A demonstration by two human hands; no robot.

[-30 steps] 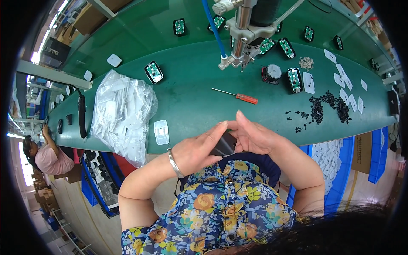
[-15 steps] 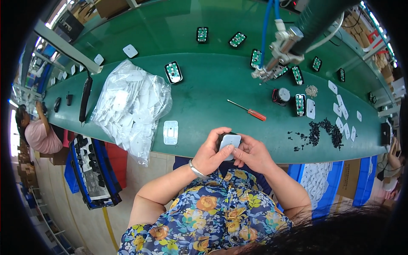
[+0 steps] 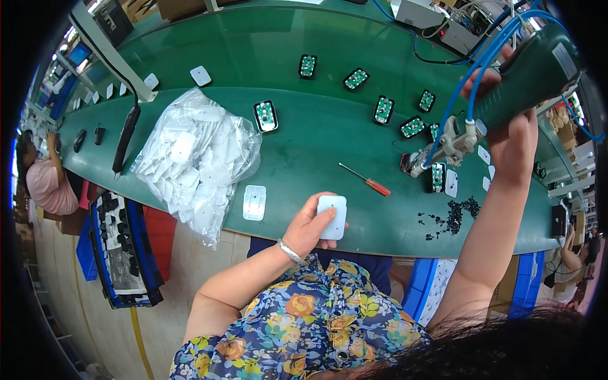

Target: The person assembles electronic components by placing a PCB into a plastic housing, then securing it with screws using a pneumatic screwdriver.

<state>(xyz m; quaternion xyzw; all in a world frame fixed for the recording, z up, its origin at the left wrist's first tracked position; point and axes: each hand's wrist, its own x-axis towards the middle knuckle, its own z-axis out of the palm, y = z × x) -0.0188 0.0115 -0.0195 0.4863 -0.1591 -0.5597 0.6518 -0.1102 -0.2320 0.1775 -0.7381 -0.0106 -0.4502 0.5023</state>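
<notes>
Head view, looking down on a long green workbench (image 3: 316,145) whose near edge curves just in front of the person's flowered top. The left hand (image 3: 310,225) grips a small white rounded-rectangle casing (image 3: 332,216), fingers behind it and thumb across its face, held right over the bench's near edge. Just to the left of it, flat on the bench and close to that same edge, lies 1 clear plastic cover (image 3: 254,202). Further left, a bulging clear bag of white casings (image 3: 193,158) spills over the edge and hangs below it.

The right hand (image 3: 516,136) is raised high over the right end of the bench, closed around the green body of a pneumatic screwdriver (image 3: 522,79) that tilts down to the left, its metal nose above a cluster of green circuit boards in black frames (image 3: 418,126). Blue air hoses (image 3: 481,69) loop from the tool toward the far side.

Between the 2 hands the bench surface is open, apart from a red-handled screwdriver (image 3: 366,180) lying slantwise. A scatter of small black parts (image 3: 453,215) sits near the edge under the right forearm. More boards are strung along the middle of the bench, well apart from each other. Below the edge on the left stands a blue bin of dark parts (image 3: 120,247).
</notes>
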